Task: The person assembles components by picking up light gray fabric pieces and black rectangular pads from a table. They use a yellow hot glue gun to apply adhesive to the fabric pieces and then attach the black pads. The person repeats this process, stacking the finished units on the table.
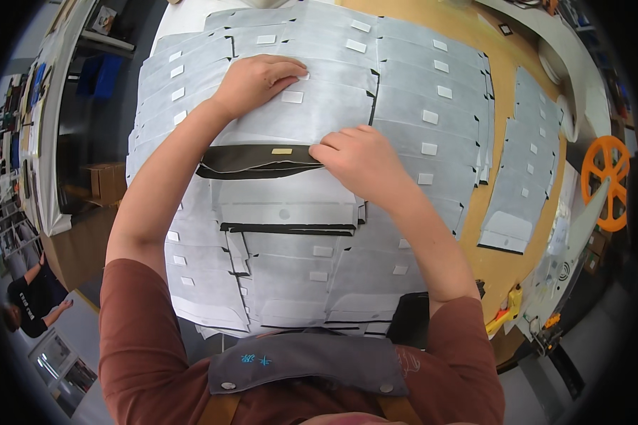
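Overlapping pale grey fabric panels (319, 117), edged in black, lie before me. Small white rectangular tabs (293, 97) are stuck on them. My left hand (257, 83) reaches to the far middle panel, its thumb and forefinger closed at a small white tab (303, 75). Nearer to me, my right hand (361, 161) pinches the right end of a folded-back dark flap (255, 157), which carries a small yellowish tab (281, 151). The flap gapes slightly along its near edge. Below it shows a light panel end with a round spot (284, 214).
At right, a separate row of panels (521, 163) lies on the tan tabletop (503, 78). An orange spoked wheel (605, 183) stands beyond the right edge, and a yellow tool (507, 306) lies nearer me. Another person (30, 301) is at far left, by cardboard boxes (85, 248).
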`<state>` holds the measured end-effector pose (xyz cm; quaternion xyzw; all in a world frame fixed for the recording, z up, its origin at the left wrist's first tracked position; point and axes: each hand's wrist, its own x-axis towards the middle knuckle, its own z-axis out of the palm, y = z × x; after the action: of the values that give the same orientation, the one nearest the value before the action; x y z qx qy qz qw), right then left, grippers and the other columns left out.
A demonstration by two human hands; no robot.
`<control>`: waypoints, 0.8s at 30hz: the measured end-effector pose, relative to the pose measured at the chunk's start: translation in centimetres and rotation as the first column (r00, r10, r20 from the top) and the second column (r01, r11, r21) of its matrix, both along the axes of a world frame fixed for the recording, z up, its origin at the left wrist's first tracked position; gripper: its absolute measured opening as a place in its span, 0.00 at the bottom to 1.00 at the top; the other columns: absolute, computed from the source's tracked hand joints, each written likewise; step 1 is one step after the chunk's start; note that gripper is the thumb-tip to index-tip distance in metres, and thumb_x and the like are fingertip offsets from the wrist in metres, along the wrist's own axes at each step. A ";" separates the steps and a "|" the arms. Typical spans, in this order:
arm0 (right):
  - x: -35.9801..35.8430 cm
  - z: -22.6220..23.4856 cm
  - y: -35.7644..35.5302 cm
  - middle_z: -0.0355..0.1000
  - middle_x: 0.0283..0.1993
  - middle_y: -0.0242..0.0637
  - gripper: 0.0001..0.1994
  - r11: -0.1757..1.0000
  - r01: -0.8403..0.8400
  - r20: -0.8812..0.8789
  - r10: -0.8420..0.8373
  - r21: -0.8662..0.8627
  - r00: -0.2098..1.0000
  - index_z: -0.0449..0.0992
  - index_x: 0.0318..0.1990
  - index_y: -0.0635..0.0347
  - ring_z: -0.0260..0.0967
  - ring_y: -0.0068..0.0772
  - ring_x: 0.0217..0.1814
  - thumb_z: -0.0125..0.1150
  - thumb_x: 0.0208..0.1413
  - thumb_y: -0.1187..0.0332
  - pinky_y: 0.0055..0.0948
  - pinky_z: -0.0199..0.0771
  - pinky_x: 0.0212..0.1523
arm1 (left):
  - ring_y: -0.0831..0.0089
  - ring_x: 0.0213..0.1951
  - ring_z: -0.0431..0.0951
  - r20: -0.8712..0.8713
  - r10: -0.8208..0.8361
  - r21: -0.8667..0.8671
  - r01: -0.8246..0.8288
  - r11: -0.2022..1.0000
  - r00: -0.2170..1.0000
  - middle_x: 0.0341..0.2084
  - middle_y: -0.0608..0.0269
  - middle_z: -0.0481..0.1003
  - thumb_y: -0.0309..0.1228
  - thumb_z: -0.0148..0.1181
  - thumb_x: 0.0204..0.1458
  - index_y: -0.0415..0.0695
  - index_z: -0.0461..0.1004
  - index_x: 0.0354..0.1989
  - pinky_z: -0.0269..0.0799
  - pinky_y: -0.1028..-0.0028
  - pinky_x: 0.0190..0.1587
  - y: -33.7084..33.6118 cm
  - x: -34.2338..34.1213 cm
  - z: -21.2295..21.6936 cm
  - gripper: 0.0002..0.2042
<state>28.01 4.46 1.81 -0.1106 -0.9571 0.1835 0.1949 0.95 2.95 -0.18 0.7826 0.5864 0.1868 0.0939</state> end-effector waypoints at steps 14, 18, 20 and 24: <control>-3.2 -0.2 7.4 0.79 0.35 0.42 0.13 0.761 0.508 0.384 -0.362 -0.405 0.849 0.81 0.40 0.54 0.77 0.48 0.38 0.64 0.56 0.56 0.42 0.75 0.38 | 0.62 0.53 0.76 0.112 0.329 -0.600 -0.200 0.775 0.938 0.52 0.56 0.78 0.49 0.53 0.64 0.40 0.75 0.57 0.70 0.65 0.56 -1.8 -3.2 6.1 0.25; -3.8 0.6 7.5 0.79 0.36 0.44 0.13 0.812 0.481 0.424 -0.328 -0.331 0.844 0.79 0.40 0.56 0.77 0.48 0.41 0.64 0.56 0.57 0.43 0.75 0.39 | 0.62 0.47 0.77 0.027 0.265 -0.491 -0.218 0.843 0.964 0.46 0.54 0.79 0.42 0.62 0.60 0.37 0.75 0.55 0.72 0.67 0.52 -2.1 -2.8 5.1 0.22; -3.3 1.1 6.7 0.78 0.35 0.43 0.11 0.837 0.456 0.374 -0.336 -0.303 0.865 0.79 0.39 0.55 0.77 0.47 0.40 0.63 0.56 0.59 0.45 0.74 0.38 | 0.63 0.44 0.77 0.088 0.237 -0.508 -0.161 0.846 0.967 0.44 0.55 0.79 0.41 0.62 0.60 0.37 0.75 0.55 0.72 0.68 0.51 -2.0 -2.7 5.4 0.21; -1.5 4.0 1.9 0.72 0.28 0.35 0.06 0.990 0.085 0.139 -0.100 0.115 0.985 0.77 0.35 0.55 0.73 0.37 0.31 0.63 0.50 0.67 0.38 0.69 0.31 | 0.67 0.41 0.77 0.489 0.368 -0.668 0.068 0.741 0.791 0.41 0.60 0.79 0.42 0.57 0.63 0.40 0.75 0.55 0.71 0.70 0.51 -2.5 -5.4 7.2 0.20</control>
<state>26.48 6.33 5.83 -0.1572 -0.9711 0.1133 0.1393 -4.46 0.42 7.03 0.5473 0.6184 0.2114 0.5229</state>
